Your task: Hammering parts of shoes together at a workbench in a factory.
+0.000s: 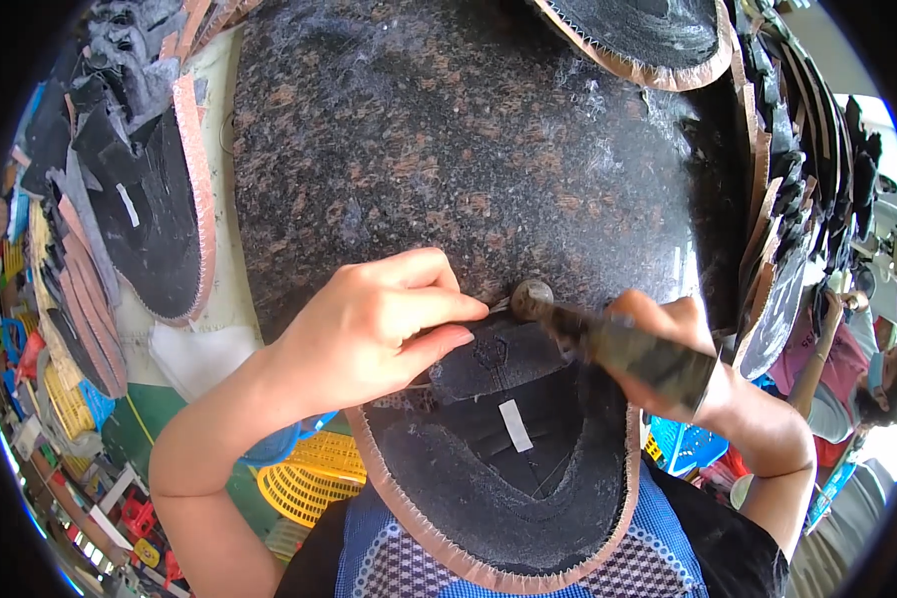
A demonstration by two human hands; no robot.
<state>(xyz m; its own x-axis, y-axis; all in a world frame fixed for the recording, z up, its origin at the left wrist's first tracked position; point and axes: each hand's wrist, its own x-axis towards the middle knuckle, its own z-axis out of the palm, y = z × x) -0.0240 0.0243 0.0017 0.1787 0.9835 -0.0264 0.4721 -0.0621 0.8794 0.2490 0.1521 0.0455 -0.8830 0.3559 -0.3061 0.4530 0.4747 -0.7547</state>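
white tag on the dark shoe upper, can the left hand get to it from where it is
Probably yes: the white tag lies uncovered just below the left hand, which pinches the dark shoe upper near its top edge; nothing lies between.

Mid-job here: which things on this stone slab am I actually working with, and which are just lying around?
In use:
- left hand, pinching the dark shoe upper
- right hand, gripping the hammer
- stone slab beneath

Lying about:
- stack of uppers at left
- row of uppers at right
- upper at top
- yellow basket
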